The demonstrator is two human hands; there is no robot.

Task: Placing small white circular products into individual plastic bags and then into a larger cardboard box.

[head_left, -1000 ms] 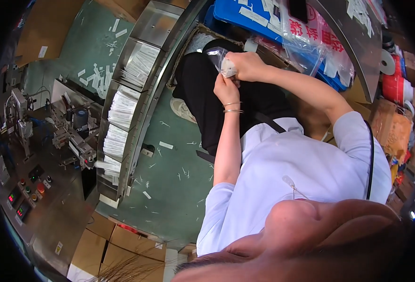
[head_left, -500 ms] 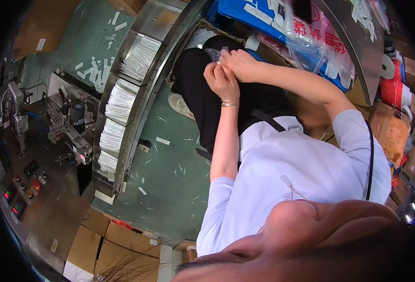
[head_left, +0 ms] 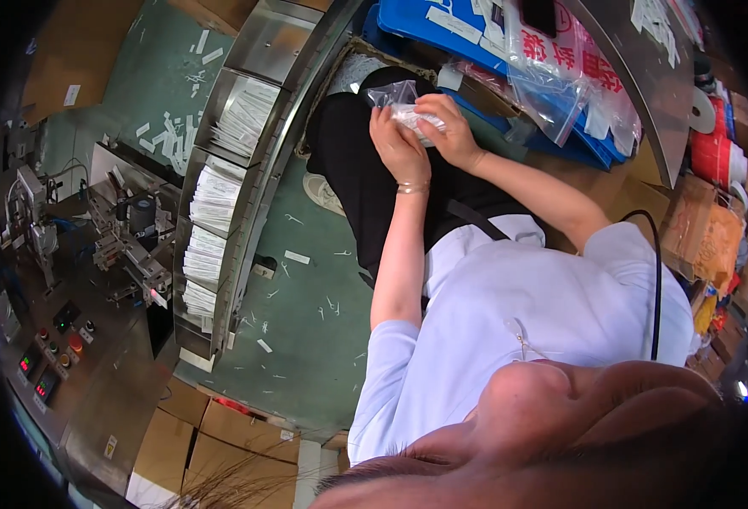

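Observation:
Above my lap, a clear plastic bag [head_left: 393,93] with a white bundle [head_left: 418,121] in its lower part lies between both hands. My left hand [head_left: 398,146], with thin bracelets at the wrist, is closed round the near left side of the bag. From the right, the curled fingers of my right hand [head_left: 450,129] grip the other side of the bundle. The bag's upper part sticks out past the fingertips. What the white bundle consists of is too small to tell.
To the left runs a metal trough [head_left: 255,191] with stacks of white slips [head_left: 217,199]; a machine [head_left: 132,229] stands beyond. A blue bin [head_left: 408,19] and printed plastic bags [head_left: 552,64] sit at the top right. Small white pieces [head_left: 296,256] litter the green floor [head_left: 306,339].
My hands have moved apart from a close pinch to holding the bag from both sides. The white bundle now shows between them. My right elbow has come lower and closer to my body.

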